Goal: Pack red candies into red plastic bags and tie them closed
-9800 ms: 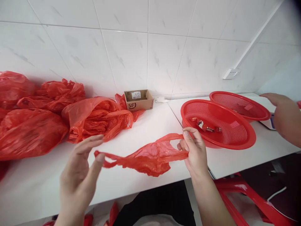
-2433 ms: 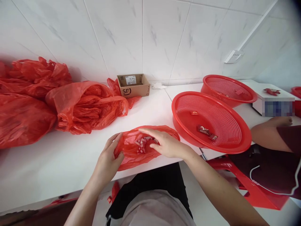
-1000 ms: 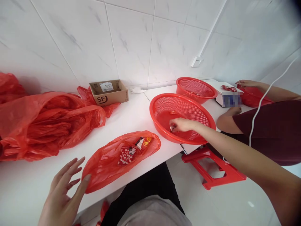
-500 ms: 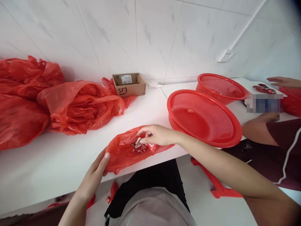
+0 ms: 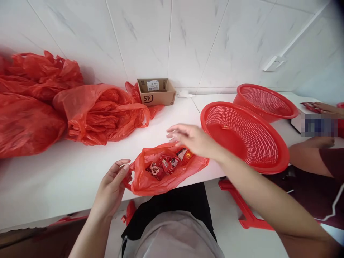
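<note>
One end of the red bag [image 5: 161, 184] on the white surface [image 5: 172, 116] is pinched by the fingers of the left hand [image 5: 113, 184]; small packets [image 5: 168, 164] are held inside. The right hand [image 5: 192, 138] is held over its far edge, fingers parted and empty.

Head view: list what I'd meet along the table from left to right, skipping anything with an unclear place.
Bulging bag, left hand, bag of packets, front basket, scale.
</note>
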`<state>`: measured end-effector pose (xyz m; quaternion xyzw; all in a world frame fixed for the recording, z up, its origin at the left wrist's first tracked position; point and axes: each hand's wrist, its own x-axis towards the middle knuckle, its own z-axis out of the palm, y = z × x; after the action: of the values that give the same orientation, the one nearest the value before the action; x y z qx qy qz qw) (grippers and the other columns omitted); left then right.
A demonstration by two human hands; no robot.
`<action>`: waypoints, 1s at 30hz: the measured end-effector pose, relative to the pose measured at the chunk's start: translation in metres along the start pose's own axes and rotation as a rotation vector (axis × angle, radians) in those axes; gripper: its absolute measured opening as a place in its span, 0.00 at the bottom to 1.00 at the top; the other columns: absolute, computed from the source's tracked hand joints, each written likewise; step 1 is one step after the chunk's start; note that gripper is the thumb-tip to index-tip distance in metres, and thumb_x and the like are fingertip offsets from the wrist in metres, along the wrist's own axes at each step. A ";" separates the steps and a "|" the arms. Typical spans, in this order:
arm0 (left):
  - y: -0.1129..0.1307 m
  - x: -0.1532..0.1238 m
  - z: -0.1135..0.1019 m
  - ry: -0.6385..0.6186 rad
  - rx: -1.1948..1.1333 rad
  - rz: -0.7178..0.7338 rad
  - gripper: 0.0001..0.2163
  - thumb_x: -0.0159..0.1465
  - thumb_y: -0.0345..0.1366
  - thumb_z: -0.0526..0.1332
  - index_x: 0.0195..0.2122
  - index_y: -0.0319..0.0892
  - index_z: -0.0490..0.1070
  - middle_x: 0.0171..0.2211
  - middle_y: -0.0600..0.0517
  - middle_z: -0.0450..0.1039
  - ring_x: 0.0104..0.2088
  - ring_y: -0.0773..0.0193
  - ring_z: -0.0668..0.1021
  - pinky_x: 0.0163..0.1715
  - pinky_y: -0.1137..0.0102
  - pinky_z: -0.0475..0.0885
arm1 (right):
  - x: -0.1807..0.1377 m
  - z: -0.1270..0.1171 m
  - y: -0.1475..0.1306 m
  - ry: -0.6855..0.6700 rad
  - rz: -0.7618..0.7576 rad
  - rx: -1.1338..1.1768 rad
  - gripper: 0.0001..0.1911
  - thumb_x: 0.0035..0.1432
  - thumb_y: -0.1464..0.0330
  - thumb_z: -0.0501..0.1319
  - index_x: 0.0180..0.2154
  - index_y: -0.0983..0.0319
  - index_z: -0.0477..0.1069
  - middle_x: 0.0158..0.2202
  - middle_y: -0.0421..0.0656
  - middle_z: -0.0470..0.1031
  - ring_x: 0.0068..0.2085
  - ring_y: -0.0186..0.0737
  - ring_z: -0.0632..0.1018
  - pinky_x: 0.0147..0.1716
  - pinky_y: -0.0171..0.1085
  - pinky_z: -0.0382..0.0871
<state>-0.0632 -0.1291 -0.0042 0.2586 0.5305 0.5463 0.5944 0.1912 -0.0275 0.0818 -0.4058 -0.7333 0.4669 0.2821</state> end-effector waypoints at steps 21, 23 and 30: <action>0.001 0.000 0.002 0.106 0.016 0.022 0.22 0.48 0.43 0.74 0.44 0.49 0.72 0.32 0.55 0.74 0.28 0.69 0.75 0.24 0.78 0.73 | -0.027 -0.192 0.111 -0.013 0.640 -0.305 0.16 0.56 0.71 0.62 0.48 0.61 0.68 0.46 0.51 0.76 0.44 0.44 0.79 0.45 0.42 0.75; 0.001 0.001 0.001 0.110 0.026 0.020 0.22 0.48 0.44 0.74 0.44 0.49 0.72 0.33 0.55 0.74 0.29 0.67 0.76 0.24 0.78 0.73 | -0.032 -0.188 0.084 0.014 0.513 -0.082 0.21 0.57 0.69 0.62 0.53 0.59 0.65 0.47 0.48 0.75 0.46 0.40 0.79 0.47 0.40 0.74; 0.001 0.001 0.008 0.073 -0.006 0.004 0.23 0.49 0.42 0.74 0.46 0.49 0.72 0.31 0.54 0.77 0.30 0.66 0.78 0.26 0.77 0.74 | -0.041 -0.122 0.005 -0.189 0.202 0.150 0.24 0.60 0.67 0.61 0.57 0.59 0.61 0.48 0.48 0.75 0.43 0.38 0.78 0.42 0.39 0.75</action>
<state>-0.0560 -0.1256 -0.0015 0.2376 0.5497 0.5580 0.5745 0.3102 -0.0057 0.1251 -0.4099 -0.6751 0.5823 0.1929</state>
